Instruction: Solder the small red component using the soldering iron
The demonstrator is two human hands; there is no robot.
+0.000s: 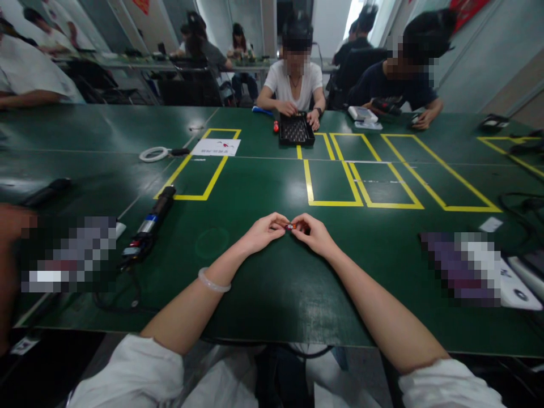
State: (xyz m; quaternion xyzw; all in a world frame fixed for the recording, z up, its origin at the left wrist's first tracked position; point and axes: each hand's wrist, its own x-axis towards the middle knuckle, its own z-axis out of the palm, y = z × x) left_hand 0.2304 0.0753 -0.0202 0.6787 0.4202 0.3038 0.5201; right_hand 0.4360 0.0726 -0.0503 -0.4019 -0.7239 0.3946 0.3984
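A small red and orange piece (290,226) with a pale, shiny spot is held between my two hands, over the green table (263,283). It is too small for me to tell its kind. My left hand (267,231) pinches its left end between thumb and fingers. From the other side, my right hand (313,232) pinches the right end, its fingers curled. The fingertips hide part of the piece. Both forearms reach in from the near table edge, with a pale bracelet (215,281) on the left one.
Left of my arms lies a black and silver cylindrical device (148,224) with a cable. Farther off are a white sheet (216,147), a white cable ring (153,154) and yellow tape outlines (335,203). Opposite, a person handles a black tray (296,140). White boxes (521,286) lie right.
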